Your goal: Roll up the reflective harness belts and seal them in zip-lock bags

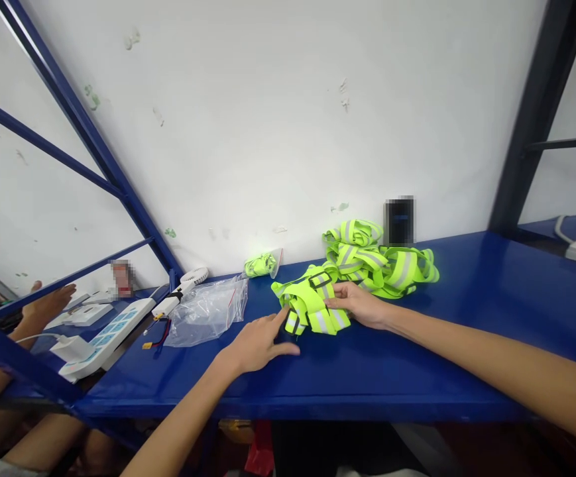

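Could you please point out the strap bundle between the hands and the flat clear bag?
Strap bundle [311,302]: head view, on the folded yellow-green bands at its middle.
Flat clear bag [208,313]: head view, on the middle of its plastic.

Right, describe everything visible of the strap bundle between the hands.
The strap bundle is bright yellow-green, fabric-looking webbing with pale grey stripes and black buckle-like pieces. It lies folded on the blue table, before a larger heap. The right hand holds its edge; the left hand touches its opposite side.

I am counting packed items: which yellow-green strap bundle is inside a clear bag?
The small bundle, farthest left; the middle bundle and the right pile are unbagged.
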`<state>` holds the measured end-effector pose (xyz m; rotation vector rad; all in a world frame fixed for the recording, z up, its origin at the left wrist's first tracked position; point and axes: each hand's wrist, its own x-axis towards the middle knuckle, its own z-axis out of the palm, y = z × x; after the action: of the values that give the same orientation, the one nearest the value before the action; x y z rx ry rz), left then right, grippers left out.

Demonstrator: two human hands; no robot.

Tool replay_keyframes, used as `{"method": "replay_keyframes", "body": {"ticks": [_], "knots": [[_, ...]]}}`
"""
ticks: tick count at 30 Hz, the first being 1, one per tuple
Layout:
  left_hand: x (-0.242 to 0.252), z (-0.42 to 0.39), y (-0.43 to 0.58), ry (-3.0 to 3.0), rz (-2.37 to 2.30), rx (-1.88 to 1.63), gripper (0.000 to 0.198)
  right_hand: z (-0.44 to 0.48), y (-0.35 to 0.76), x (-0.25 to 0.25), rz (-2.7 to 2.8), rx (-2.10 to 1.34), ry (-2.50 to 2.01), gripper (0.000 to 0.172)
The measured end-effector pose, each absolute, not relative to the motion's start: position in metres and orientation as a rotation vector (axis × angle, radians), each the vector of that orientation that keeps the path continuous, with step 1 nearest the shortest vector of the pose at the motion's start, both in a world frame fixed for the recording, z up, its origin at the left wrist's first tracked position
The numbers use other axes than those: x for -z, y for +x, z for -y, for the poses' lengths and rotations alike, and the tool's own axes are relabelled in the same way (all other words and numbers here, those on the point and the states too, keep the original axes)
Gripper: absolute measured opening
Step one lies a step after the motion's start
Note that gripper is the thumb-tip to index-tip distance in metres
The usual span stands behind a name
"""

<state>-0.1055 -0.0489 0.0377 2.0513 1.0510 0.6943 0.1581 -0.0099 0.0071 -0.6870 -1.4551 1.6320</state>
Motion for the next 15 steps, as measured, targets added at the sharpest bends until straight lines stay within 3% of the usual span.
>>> {"method": "replay_keyframes", "body": {"ticks": [4,7,10,13,15], "knots": [[-0.036,0.053,-0.098,2.252,-1.145,-0.545,0.026,0.005,0.157,-0.002,1.416,-1.579,-0.641,0.036],[-0.032,0.059,-0.098,2.254,-1.229,-0.755,0.027,-0.001,0.158,-0.001,1.334,-1.443,-0.723,0.04],[-0.03,0.063,-0.098,2.298,-1.158,-1.016,0.03,-0.002,0.158,-0.003,1.245,-1.375,-0.891,0.055],[-0.031,0.061,-0.093,2.409,-0.956,-1.022,0.033,0.003,0.156,-0.007,1.228,-1.389,-0.948,0.071],[-0.031,0.058,-0.087,2.55,-0.901,-0.912,0.036,0.007,0.154,-0.009,1.244,-1.393,-0.966,0.071]]}}
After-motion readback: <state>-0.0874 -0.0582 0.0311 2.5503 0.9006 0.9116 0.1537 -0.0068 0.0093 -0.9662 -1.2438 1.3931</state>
